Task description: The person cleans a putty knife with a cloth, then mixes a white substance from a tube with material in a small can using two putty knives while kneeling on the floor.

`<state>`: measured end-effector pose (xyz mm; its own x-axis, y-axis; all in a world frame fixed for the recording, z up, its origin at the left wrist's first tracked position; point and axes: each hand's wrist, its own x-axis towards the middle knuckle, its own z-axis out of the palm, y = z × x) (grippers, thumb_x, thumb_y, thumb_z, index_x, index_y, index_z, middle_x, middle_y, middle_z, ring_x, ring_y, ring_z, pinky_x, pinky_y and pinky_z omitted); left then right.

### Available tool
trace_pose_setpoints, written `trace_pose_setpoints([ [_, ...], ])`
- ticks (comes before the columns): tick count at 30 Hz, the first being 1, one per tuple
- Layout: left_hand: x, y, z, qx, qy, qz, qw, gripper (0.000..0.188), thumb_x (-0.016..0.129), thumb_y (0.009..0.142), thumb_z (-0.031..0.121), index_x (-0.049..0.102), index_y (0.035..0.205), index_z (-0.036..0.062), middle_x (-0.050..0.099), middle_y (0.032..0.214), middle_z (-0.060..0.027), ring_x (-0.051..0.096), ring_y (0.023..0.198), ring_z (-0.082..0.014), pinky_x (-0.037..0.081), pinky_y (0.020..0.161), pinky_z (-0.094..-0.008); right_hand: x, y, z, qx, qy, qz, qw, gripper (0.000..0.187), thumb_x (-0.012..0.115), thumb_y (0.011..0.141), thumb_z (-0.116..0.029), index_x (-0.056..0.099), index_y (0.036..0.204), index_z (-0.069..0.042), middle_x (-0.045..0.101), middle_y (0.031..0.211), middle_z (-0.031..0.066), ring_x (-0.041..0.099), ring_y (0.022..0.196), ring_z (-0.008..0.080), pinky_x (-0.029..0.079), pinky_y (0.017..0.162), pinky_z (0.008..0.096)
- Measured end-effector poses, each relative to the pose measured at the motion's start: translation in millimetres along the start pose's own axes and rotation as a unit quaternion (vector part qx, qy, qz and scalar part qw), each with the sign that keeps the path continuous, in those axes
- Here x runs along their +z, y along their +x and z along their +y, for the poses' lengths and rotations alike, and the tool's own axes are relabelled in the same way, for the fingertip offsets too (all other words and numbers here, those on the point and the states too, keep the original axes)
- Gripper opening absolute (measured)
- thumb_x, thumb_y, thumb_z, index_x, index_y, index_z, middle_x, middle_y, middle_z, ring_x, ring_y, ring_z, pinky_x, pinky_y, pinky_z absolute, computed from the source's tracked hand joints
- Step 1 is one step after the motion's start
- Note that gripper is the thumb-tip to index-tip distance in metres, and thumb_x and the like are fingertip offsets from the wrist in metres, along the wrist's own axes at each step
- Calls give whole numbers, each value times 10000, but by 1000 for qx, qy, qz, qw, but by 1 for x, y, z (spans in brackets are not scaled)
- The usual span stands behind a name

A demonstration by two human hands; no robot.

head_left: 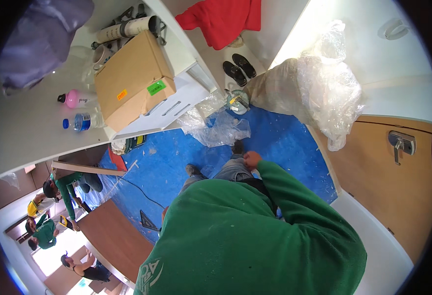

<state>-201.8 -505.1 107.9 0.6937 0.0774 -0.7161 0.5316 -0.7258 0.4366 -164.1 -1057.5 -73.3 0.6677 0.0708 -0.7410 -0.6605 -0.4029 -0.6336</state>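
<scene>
My right hand point(252, 160) is in front of my right leg, near the knee, its fingers curled in. Whatever is in those fingers, if anything, is hidden. Only a sliver of my left hand point(164, 214) shows past the left side of my green sweatshirt, and its fingers are out of sight. On the blue floor covering point(164, 157) beside it lies a black triangular square point(148, 221). A dark cable point(142, 191) runs across the floor toward my left side.
A white shelf unit at left carries a cardboard box point(132, 81) and bottles point(80, 122). Ahead are clear plastic sheeting point(216, 129), black shoes point(239, 69) and a wrapped bundle point(307, 93). A wooden door point(383, 167) stands right. Several people work around a brown panel point(115, 241) at lower left.
</scene>
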Motion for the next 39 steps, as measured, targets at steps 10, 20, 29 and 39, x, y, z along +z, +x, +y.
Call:
trace_pose_setpoints([
  [10,-54,38,55,1,-115,-28,993,437,664,958,274,618,1286,-11,707,1095,-122,714,908,-230,579,744,-353,-37,-72,-6,177,212,96,956,273,485,944,-29,621,1181,-30,552,715,105,568,480,225,527,442,434],
  [20,-98,33,-139,-140,-395,65,906,311,739,874,152,638,1129,4,692,887,-113,707,713,-238,581,562,-372,114,-71,-146,58,83,60,993,294,670,915,-161,659,1171,-17,645,765,96,686,631,213,579,501,383],
  [29,-31,-71,-304,-251,-413,218,848,214,744,865,195,647,880,6,613,674,-78,615,548,-220,495,435,-407,170,-2,-182,-211,-329,-66,918,334,688,831,-88,696,1152,3,718,879,179,709,686,230,566,633,383],
  [39,89,-89,-325,-182,-130,152,963,445,664,963,412,632,1125,-2,648,742,-68,667,680,-202,533,562,-367,231,58,-360,26,-189,-138,972,430,520,859,-24,581,1283,-58,671,867,121,673,606,229,548,530,368],
])
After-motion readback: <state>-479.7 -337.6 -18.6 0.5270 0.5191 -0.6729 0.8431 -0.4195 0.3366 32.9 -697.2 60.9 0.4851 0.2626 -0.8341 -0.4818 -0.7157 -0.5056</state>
